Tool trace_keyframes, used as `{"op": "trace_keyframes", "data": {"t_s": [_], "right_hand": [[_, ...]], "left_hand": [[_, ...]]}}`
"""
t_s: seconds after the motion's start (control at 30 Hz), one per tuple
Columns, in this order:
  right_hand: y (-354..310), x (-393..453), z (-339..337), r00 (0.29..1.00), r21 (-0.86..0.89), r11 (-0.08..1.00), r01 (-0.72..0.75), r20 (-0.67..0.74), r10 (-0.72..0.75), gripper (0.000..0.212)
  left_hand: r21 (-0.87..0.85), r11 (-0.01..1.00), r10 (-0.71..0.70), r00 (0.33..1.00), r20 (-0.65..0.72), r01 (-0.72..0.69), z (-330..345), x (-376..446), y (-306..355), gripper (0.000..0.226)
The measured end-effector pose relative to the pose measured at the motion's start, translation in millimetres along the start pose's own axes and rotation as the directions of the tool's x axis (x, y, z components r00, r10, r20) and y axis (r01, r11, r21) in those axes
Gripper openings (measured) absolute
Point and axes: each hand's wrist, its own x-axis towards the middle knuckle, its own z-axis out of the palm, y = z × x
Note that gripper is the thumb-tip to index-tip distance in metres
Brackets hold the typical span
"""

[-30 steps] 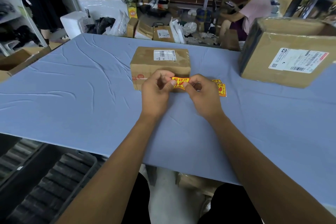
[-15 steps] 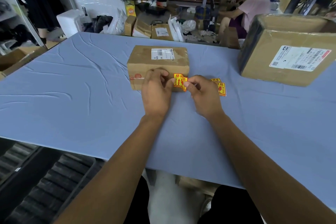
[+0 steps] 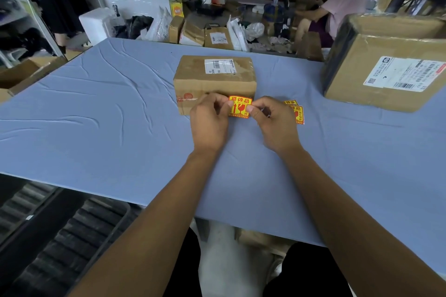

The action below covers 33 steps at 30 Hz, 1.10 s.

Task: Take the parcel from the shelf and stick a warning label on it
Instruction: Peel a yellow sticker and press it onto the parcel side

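A yellow label (image 3: 240, 106) is pinched between left hand (image 3: 209, 122) and right hand (image 3: 274, 125), right against the parcel (image 3: 214, 79) mid-table (image 3: 96, 128).

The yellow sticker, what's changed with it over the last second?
The warning label, crumpled between both hands a second ago, is now spread flat and upright, pinched by the left hand and right hand in front of the small parcel. The parcel, spare labels and large box stayed put.
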Motion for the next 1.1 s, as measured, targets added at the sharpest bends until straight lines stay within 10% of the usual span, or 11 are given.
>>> {"op": "trace_keyframes", "data": {"t_s": [0.43, 1.1], "right_hand": [[-8, 25, 4, 0.998, -0.487, 0.872, 0.051, -0.013, -0.066, 0.032], [-3, 28, 2, 1.0, -0.468, 0.883, -0.03, -0.011, 0.028, 0.037]], "left_hand": [[0.344, 0.939, 0.044, 0.996, -0.071, -0.017, 12, 10, 16, 0.017], [0.435, 0.9, 0.014, 0.998, -0.061, 0.014, 14, 18, 19, 0.027]]}}
